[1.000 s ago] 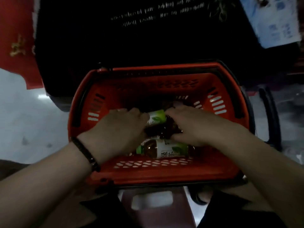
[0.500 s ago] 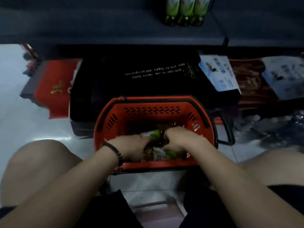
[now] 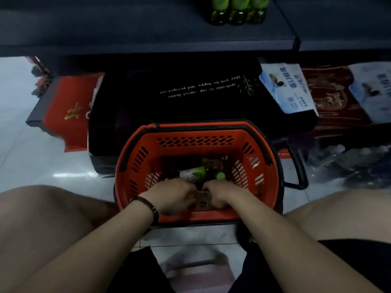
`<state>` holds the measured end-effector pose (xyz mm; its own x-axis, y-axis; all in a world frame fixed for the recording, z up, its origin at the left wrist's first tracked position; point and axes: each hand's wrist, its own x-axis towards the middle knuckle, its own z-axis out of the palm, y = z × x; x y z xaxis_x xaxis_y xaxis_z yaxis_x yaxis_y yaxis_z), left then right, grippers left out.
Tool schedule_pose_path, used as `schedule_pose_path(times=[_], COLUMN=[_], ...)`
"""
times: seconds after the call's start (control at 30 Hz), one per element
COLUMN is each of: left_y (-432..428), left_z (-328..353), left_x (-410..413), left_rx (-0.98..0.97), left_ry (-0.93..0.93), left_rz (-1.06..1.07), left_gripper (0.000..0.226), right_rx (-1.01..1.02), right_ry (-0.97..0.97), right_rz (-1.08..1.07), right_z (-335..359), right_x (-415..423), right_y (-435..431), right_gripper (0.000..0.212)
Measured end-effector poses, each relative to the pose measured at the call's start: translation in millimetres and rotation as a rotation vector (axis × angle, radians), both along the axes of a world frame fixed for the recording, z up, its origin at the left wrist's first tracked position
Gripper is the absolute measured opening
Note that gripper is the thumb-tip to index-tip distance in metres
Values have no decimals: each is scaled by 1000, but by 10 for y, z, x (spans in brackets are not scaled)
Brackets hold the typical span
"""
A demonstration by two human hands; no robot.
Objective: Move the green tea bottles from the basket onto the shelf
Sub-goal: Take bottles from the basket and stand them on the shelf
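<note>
Head view. A red plastic basket (image 3: 194, 149) stands on the tiled floor (image 3: 42, 163). Inside the basket, against its near wall, the left hand (image 3: 171, 196) and the right hand (image 3: 224, 194) close from either side on one dark green tea bottle (image 3: 203, 201) lying flat, with fingers curled round it. The undersides of the hands are hidden. Deeper in the basket lie a labelled bottle (image 3: 193, 173) with a green-and-white wrap and, just right of it, a green cap (image 3: 220, 176). Behind the basket sits a black mat (image 3: 169, 111) with white script. To the basket's left is a red packet (image 3: 67, 115). Beyond the basket, the dark shelf (image 3: 127, 24) carries three upright bottles (image 3: 238, 12) side by side. A dark bracelet (image 3: 150, 206) rings the left wrist.
</note>
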<state>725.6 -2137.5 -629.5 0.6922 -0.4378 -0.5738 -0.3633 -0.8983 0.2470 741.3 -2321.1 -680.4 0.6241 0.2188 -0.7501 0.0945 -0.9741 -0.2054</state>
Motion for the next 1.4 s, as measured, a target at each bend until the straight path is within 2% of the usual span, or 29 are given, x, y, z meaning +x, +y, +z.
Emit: schedule_pose_path(times=[0.07,0.17,0.23,0.33,0.4,0.47,0.53,0.63,0.7,0.8,0.87,0.93,0.97,1.07,1.13,1.2,1.23,1.4], left_y=[-42,-28,-21,-33,-54,-90,-144,-264,-328,-312,-263,-241,-236,-199,-169,-155,-148,-93], left_z=[-76,-178,-224,-251,-232,-186,-152,-155,-124,-114,-115,-143,-161,-229,-279,-307,-335,-393], left_x=[38,86,84,103,99,77,31,-40,-37,21,70,91,89,61,54,46,40,3], left_rx=[2,145,169,142,109,-27,-303,-803,-938,-951,-970,-936,-907,-838,-795,-759,-746,-766], left_ry=[60,191,225,251,312,365,424,505,375,203,216,165,120,45,70,97,103,152], left_rz=[71,-18,-32,45,159,354,599,901,1014,1117,1182,1182,1157,1138,1141,1124,1110,1133], left_gripper=[30,38,42,56,75,89,86,51,28,18,20,16,15,20,41,74,81,55], right_rx=[-69,-112,-124,-67,8,98,228,411,498,646,605,392,267,64,75,132,161,218], right_ry=[44,68,47,-58,-143,-258,-338,-406,-371,-238,-315,-407,-387,-169,-69,-73,-82,-124], right_rz=[34,22,-10,-158,-291,-416,-557,-683,-663,-648,-716,-746,-715,-569,-491,-480,-507,-623], right_z=[-43,-71,-36,23,82,157,262,449,579,728,719,564,417,-61,-292,-403,-435,-565], right_x=[5,44,38,29,12,-6,-44,-135,-148,-15,117,195,216,136,77,72,80,109], right_y=[14,27,45,16,-13,-45,-32,40,30,-185,-417,-633,-703,-714,-655,-609,-606,-623], right_gripper=[40,50,49,41,52,62,72,69,62,41,24,35,43,51,55,48,43,39])
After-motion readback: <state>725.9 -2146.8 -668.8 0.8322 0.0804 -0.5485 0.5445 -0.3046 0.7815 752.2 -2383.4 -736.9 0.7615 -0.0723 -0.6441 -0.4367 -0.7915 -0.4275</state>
